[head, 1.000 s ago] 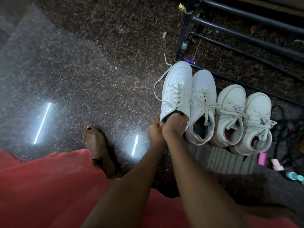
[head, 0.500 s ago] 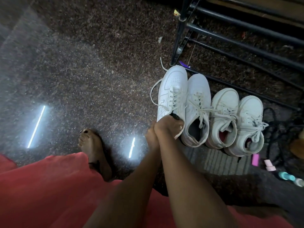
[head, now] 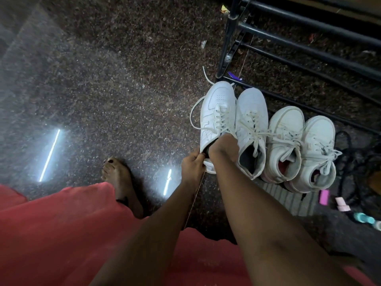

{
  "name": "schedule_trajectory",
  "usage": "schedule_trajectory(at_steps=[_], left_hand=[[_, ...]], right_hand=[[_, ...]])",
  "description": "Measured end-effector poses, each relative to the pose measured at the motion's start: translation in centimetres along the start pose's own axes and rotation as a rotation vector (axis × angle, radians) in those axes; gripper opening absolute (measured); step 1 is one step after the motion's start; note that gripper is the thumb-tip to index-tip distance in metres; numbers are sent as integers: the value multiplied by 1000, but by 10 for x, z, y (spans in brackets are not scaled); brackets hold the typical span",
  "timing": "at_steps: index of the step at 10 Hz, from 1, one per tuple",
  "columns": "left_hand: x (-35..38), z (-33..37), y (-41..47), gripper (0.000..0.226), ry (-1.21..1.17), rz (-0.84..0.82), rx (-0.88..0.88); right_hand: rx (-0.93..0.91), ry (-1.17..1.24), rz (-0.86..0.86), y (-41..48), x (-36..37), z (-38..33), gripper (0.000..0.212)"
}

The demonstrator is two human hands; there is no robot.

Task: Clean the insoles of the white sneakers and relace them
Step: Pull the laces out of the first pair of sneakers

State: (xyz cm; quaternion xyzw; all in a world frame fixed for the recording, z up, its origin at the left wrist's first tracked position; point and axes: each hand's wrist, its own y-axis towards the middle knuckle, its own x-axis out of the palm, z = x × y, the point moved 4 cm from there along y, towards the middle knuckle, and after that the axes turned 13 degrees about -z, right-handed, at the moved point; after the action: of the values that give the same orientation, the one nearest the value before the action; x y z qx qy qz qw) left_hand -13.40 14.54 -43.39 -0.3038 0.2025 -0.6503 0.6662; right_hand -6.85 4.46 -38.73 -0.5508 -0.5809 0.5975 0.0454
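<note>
Two hands, leftmost sneaker [head: 216,112]: left hand [head: 192,165] grips its 6 o'clock heel, anchoring it so right hand [head: 223,146] digs inside, fingers hidden.

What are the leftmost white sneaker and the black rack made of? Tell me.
Leftmost white lace-up sneaker: smooth, faintly shiny upper with stitched panels and toe perforations, likely leather or synthetic leather. Black tubular rack: probably painted metal, glossy round bars.

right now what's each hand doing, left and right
Left hand: closed, grips the heel of the leftmost white sneaker.
Right hand: fingers hidden inside that sneaker's opening, cannot be told.
</note>
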Motion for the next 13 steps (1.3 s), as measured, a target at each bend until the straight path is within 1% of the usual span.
schedule_trajectory(at_steps=[1,2,3,4,5,6,7,8,9,10,11,12,13], left_hand=[[3,8,-4,31,-11,11,10],[4,9,-2,21,2,-3,23],[4,5,-1,22,75,-27,5],[5,2,-4,22,92,-26,-29],[5,7,-8,28,233,-56,-5],[4,16,-8,29,384,-70,16],[7,18,-5,27,424,-49,27],[7,12,-4,33,391,-48,6],[8,9,-8,25,332,-68,47],[7,2,-14,30,201,-93,55],[6,-1,-20,37,203,-128,72],[5,-3,-17,38,162,-78,-26],[17,-4,-23,43,12,-102,-250]], right_hand=[[-1,-6,-25,3,-1,-2,26],[-2,-55,-90,2,-8,-5,30],[-29,-69,-131,0,-15,-7,33],[-49,-87,-77,-8,-8,-8,35],[-34,-68,36,-18,1,-7,38],[-37,-62,19,-15,9,-6,39],[-46,-10,-69,-6,9,-1,40],[-105,-14,-147,-2,-1,-1,38],[-130,50,-191,1,-13,-4,38],[-83,212,-197,2,-20,-5,34],[-39,366,-206,2,-21,-5,34],[1,505,-206,-1,-21,-4,32],[-19,474,2,-17,-26,3,29]])
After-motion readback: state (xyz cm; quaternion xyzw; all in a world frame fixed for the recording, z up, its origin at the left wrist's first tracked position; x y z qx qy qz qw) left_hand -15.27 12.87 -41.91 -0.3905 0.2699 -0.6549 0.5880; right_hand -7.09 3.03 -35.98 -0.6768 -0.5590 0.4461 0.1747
